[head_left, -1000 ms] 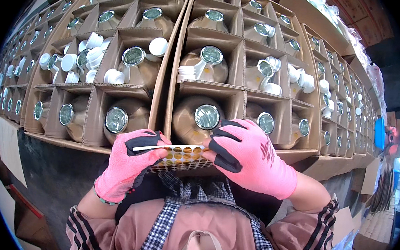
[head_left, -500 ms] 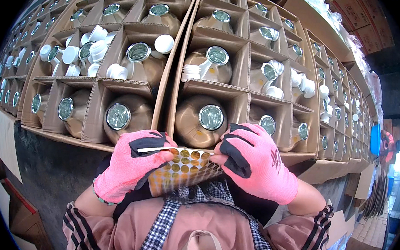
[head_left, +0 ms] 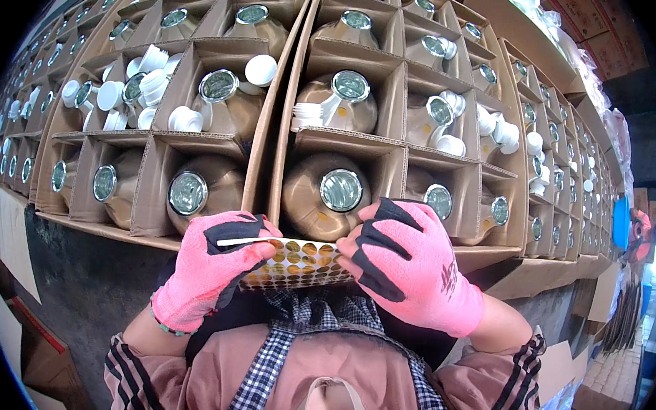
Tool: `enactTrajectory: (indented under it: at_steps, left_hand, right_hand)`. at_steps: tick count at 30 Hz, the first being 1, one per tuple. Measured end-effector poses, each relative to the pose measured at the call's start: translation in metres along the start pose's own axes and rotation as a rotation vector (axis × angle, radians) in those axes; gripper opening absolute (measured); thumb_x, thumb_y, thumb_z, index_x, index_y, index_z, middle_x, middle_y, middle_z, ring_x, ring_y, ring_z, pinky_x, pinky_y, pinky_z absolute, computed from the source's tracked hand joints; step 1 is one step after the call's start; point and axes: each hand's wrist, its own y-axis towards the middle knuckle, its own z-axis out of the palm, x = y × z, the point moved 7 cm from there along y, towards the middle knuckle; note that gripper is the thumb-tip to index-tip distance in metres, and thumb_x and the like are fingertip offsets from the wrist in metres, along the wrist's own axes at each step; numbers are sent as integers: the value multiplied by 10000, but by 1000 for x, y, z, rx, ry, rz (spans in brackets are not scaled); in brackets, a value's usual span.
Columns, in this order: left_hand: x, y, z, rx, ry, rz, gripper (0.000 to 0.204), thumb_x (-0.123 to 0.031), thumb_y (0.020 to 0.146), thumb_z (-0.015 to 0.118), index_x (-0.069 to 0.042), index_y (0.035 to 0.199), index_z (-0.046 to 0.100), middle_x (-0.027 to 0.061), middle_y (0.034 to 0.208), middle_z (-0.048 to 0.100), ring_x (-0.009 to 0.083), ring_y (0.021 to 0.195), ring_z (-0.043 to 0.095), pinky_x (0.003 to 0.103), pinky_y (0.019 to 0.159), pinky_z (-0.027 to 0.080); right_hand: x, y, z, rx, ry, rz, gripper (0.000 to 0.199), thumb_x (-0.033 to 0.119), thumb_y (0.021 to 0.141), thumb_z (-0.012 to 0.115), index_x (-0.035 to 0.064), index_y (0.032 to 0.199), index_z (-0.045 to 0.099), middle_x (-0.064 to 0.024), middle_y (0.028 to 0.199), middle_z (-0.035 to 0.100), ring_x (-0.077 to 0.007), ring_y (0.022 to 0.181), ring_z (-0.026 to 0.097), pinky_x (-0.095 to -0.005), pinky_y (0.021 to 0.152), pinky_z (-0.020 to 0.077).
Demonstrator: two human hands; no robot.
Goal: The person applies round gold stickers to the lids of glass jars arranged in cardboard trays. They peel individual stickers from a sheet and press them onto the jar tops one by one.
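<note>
Both hands wear pink gloves with dark fingertip patches, bare fingertips showing. Between them spans a sheet of round gold stickers (head_left: 297,258), just outside the front edge of the cartons. My left hand (head_left: 216,262) is closed on the sheet's left end. A thin white strip (head_left: 246,241) sticks out across its fingers; whether it belongs to the sheet I cannot tell. At the sheet's upper right corner, the thumb and fingers of my right hand (head_left: 413,266) are pinched together. Just beyond the sheet stands a bronze-coloured flask (head_left: 313,192) with a silvery round mouth, in its cardboard cell.
Divided cartons (head_left: 269,169) full of similar flasks fill the far side. White plastic caps (head_left: 141,86) lie in several cells. A blue container (head_left: 621,221) and another person (head_left: 640,230) are at the far right. Flattened cardboard (head_left: 43,352) lies at lower left.
My right hand has shifted slightly left along the sheet's top edge. The sheet now looks tilted flatter, with less of its lower part in sight. The left hand stays nearly in place.
</note>
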Motion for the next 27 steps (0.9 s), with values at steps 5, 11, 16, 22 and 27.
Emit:
enactTrajectory:
  at_steps: [5, 11, 16, 22, 27]
  left_hand:
    - [0, 1, 0, -4, 13, -19, 133, -68, 696, 657, 28, 782, 626, 60, 772, 598, 89, 729, 531, 210, 667, 422]
    - [0, 0, -2, -36, 10, -18, 137, -71, 696, 658, 34, 778, 623, 59, 773, 603, 91, 730, 535, 209, 666, 424]
    - [-1, 1, 0, -49, -31, -43, 127, -66, 694, 663, 27, 771, 623, 58, 782, 602, 96, 764, 537, 213, 695, 422]
    - [6, 3, -5, -55, -1, -39, 107, -27, 674, 652, 34, 756, 619, 67, 757, 593, 147, 789, 546, 239, 729, 420]
    - [8, 10, 0, -65, 27, 11, 136, -52, 674, 659, 27, 776, 613, 61, 757, 593, 117, 755, 540, 215, 690, 421]
  right_hand:
    - [5, 1, -5, -28, -70, -86, 262, 71, 554, 649, 63, 812, 601, -45, 849, 553, -247, 865, 537, -363, 716, 416]
    - [6, 3, -2, -2, -100, -83, 259, 69, 549, 656, 60, 802, 603, -36, 860, 578, -245, 879, 547, -367, 737, 412]
    - [-2, 3, -5, 36, 110, -9, 276, 6, 553, 634, 59, 819, 584, -55, 865, 587, -292, 929, 536, -400, 799, 400]
    - [-81, -4, -72, -394, 501, 486, 157, -11, 712, 590, 17, 866, 585, -43, 904, 600, -139, 832, 552, -263, 732, 427]
    - [-262, -31, -155, -344, -216, 627, 159, 125, 743, 614, 44, 879, 606, -74, 891, 598, -218, 814, 575, -294, 760, 439]
